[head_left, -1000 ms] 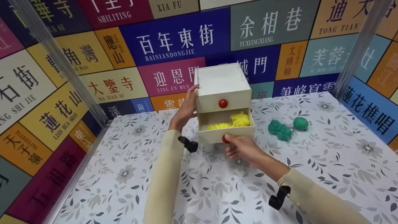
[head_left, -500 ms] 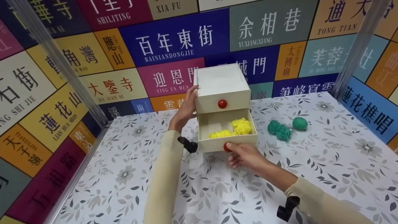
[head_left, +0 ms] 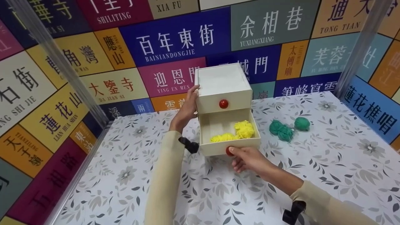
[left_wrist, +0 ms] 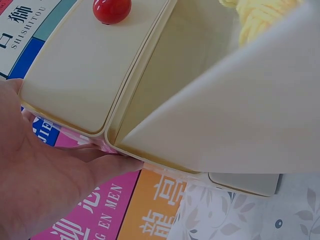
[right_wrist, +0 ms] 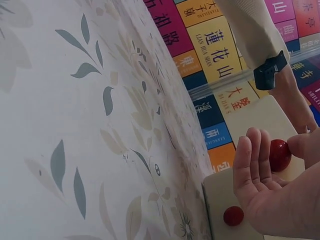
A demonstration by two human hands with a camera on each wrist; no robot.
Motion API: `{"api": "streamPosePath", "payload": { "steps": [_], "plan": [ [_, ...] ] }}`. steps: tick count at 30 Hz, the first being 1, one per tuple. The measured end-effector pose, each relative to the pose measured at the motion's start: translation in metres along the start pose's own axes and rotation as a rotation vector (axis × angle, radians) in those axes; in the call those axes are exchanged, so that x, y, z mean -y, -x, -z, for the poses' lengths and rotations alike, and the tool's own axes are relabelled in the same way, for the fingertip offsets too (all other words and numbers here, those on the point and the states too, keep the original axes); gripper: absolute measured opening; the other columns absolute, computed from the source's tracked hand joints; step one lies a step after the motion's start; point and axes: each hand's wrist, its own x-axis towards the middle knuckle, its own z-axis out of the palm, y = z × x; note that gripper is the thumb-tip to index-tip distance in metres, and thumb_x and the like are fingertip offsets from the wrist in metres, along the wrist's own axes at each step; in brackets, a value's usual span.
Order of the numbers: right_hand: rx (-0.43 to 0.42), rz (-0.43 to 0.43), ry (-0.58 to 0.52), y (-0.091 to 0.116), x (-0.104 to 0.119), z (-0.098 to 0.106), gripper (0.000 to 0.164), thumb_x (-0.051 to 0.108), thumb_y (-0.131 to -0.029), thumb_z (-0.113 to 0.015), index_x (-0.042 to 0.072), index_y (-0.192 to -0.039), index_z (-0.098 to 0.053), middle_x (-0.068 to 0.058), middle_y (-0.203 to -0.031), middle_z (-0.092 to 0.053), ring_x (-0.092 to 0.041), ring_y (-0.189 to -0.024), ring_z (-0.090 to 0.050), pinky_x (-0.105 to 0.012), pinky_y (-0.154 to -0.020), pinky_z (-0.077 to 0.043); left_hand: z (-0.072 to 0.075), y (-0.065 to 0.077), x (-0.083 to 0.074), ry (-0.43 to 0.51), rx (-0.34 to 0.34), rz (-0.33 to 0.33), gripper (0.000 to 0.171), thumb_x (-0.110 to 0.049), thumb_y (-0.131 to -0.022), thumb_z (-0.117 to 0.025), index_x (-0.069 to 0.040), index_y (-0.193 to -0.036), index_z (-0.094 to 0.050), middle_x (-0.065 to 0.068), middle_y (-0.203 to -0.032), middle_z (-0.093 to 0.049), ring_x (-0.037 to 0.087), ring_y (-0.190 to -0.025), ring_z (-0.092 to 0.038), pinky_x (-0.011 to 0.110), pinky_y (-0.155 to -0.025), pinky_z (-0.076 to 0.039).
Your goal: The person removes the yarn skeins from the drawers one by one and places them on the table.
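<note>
A white drawer cabinet (head_left: 223, 79) stands on the table with its middle drawer (head_left: 215, 147) pulled out. Two clumps of yellow yarn (head_left: 244, 129) lie in that drawer. My right hand (head_left: 250, 159) pinches the drawer's red knob (right_wrist: 280, 155) between thumb and index finger; the other fingers are loosely bent. My left hand (head_left: 186, 107) rests against the cabinet's left side, its thumb (left_wrist: 112, 165) lying along it and another finger at the top edge. Above, a shut drawer carries a red knob (head_left: 223, 103). Another red knob (right_wrist: 233, 216) shows lower down in the right wrist view.
Green yarn balls (head_left: 285, 131) lie on the table right of the cabinet, with another green ball (head_left: 302, 124) just beside them. A floral cloth (head_left: 125, 175) covers the table. Behind it stands a wall of coloured name panels (head_left: 175, 37).
The right hand has drawn the drawer farther out toward the person, with the yellow yarn in it. More of the drawer's inside shows. The left hand has stayed on the cabinet's side.
</note>
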Motion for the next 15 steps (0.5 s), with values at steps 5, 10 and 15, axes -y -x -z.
{"api": "streamPosePath", "payload": {
  "steps": [5,10,15],
  "plan": [
    [0.014,-0.005,0.027,0.0035,-0.0004,0.0003,0.043,0.04,-0.1,-0.059,-0.002,-0.103,-0.066,0.0,-0.071,-0.065,-0.012,-0.062,-0.064,-0.025,-0.062,-0.058,-0.001,0.0,-0.0006,0.009,-0.002,0.002,0.047,-0.042,-0.107,-0.027,-0.036,-0.153,-0.024,0.016,-0.156,-0.03,0.043,-0.14,-0.04,0.071,-0.11,-0.036],
    [0.014,-0.005,0.047,0.0062,-0.0006,-0.0009,0.044,0.042,-0.099,-0.06,-0.001,-0.098,-0.067,0.0,-0.069,-0.065,-0.012,-0.062,-0.064,-0.024,-0.06,-0.056,-0.0004,-0.0009,-0.0001,-0.017,-0.015,0.012,0.047,-0.045,-0.106,-0.027,-0.037,-0.153,-0.024,0.013,-0.159,-0.028,0.044,-0.142,-0.037,0.072,-0.109,-0.036],
    [0.006,-0.015,0.05,0.0081,-0.0009,-0.0008,0.045,0.04,-0.1,-0.059,-0.004,-0.099,-0.067,0.0,-0.069,-0.064,-0.012,-0.061,-0.064,-0.024,-0.059,-0.056,-0.0007,-0.0006,-0.0004,-0.031,-0.013,0.021,0.048,-0.047,-0.106,-0.027,-0.038,-0.153,-0.023,0.012,-0.161,-0.026,0.044,-0.144,-0.035,0.071,-0.11,-0.035]
  ]
}}
